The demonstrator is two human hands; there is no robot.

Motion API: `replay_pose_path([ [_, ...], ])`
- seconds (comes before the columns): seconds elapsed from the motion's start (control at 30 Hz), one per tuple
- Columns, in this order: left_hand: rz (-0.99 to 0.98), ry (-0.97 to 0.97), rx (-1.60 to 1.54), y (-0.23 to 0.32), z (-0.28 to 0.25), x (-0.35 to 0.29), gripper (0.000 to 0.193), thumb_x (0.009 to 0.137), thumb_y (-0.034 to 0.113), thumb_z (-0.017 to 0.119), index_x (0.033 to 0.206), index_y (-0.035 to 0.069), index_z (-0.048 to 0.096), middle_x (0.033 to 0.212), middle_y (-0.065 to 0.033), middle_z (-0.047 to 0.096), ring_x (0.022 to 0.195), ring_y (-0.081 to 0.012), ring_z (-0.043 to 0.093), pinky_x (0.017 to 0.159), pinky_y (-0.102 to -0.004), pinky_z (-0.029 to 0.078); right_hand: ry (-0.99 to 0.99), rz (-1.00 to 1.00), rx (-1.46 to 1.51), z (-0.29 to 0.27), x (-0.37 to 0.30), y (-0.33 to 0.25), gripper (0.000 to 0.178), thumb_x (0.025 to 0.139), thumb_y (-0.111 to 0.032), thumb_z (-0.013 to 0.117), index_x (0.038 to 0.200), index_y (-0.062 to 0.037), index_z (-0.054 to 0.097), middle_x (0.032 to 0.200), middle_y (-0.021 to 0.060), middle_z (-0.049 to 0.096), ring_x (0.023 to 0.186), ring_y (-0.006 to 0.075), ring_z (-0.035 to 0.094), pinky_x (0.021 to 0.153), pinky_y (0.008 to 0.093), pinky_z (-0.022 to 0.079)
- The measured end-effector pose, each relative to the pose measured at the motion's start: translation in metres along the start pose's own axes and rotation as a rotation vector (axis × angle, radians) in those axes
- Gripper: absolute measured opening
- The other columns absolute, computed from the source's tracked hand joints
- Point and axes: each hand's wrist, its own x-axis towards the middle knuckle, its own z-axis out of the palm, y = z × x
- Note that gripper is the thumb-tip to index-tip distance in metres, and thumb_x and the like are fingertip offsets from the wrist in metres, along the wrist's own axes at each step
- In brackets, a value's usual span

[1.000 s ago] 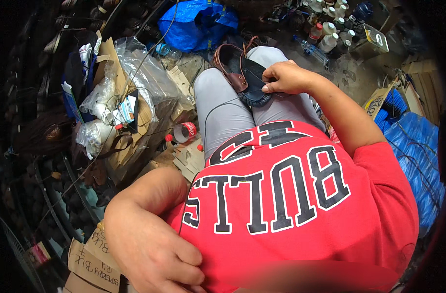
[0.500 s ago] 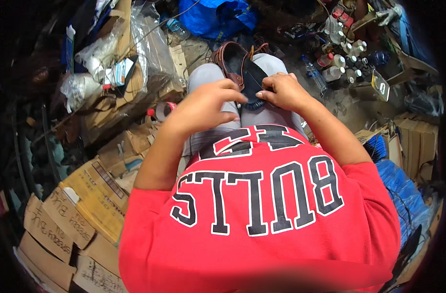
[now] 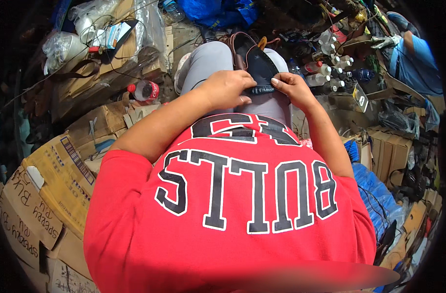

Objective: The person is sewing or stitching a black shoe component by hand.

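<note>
A brown leather shoe upper (image 3: pixel 260 67) with a dark lining rests across my grey-trousered knees, its puckered edge toward me. My right hand (image 3: pixel 293 89) pinches the right end of that edge between thumb and fingers. My left hand (image 3: pixel 227 89) has its bent fingers at the left side of the same edge, with the thumb a little lower and nearer me. Whatever lies under the left fingertips is hidden. Brown laces or straps (image 3: pixel 269 41) stick out at the shoe upper's far end.
A plastic bottle with a red cap (image 3: pixel 145 91) lies left of my knees. Several small white-capped bottles (image 3: pixel 319 79) stand at the right. Flattened cardboard boxes (image 3: pixel 56 176) fill the near left. A blue plastic bag (image 3: pixel 218 12) lies beyond my knees, clear plastic wrapping (image 3: pixel 149 29) at the far left.
My left hand has come in from above my left knee to the shoe upper's edge, its fingers curling. My right hand keeps its pinch. The view has shifted slightly.
</note>
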Motion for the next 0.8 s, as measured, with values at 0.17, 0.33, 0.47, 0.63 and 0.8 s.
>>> replay_pose_path([
  [0.17,-0.067,-0.152,-0.069,0.006,0.008,0.001,0.027,0.071,0.024,0.071,0.093,0.009,0.065,0.087,-0.0098,0.061,0.078,-0.0302,0.061,0.068,-0.0386,0.049,0.109,-0.099,-0.398,0.008,-0.004,-0.013,0.022,0.084,-0.025,0.065,0.085,-0.0030,0.062,0.056,0.0000,0.050,0.054,0.0067,0.045,0.050,0.0243,0.038],
  [0.33,-0.038,-0.174,-0.045,0.003,0.001,0.000,0.027,0.071,0.023,0.071,0.093,0.009,0.066,0.086,-0.0106,0.061,0.077,-0.0299,0.061,0.068,-0.0384,0.049,0.177,-0.081,-0.417,0.014,-0.004,-0.029,0.025,0.078,-0.025,0.071,0.088,-0.0034,0.063,0.061,0.0059,0.055,0.058,0.0107,0.051,0.056,0.0285,0.044],
  [0.47,-0.212,-0.102,-0.378,-0.022,-0.026,0.004,0.022,0.075,0.018,0.068,0.095,0.008,0.068,0.091,-0.0090,0.063,0.083,-0.0243,0.061,0.076,-0.0342,0.048,0.202,-0.082,-0.155,0.001,-0.010,-0.033,0.035,0.081,-0.034,0.069,0.075,-0.0008,0.058,0.064,0.0007,0.053,0.066,0.0080,0.049,0.059,0.0250,0.041],
  [0.63,-0.055,-0.071,-0.462,-0.030,-0.009,0.041,0.020,0.077,0.015,0.067,0.096,0.007,0.069,0.096,-0.0095,0.061,0.092,-0.0224,0.059,0.081,-0.0318,0.046,-0.169,0.141,-0.180,0.006,-0.012,-0.037,0.025,0.089,-0.023,0.059,0.075,-0.0023,0.058,0.068,-0.0053,0.051,0.065,0.0051,0.043,0.059,0.0206,0.035],
  [0.8,-0.026,-0.249,-0.435,-0.028,0.017,0.065,0.023,0.074,0.026,0.072,0.087,0.007,0.066,0.090,-0.0099,0.058,0.090,-0.0250,0.056,0.078,-0.0351,0.044,-0.097,0.074,-0.295,0.003,-0.035,-0.040,0.024,0.084,-0.017,0.059,0.065,-0.0031,0.052,0.061,-0.0075,0.041,0.058,0.0033,0.037,0.051,0.0229,0.030],
])
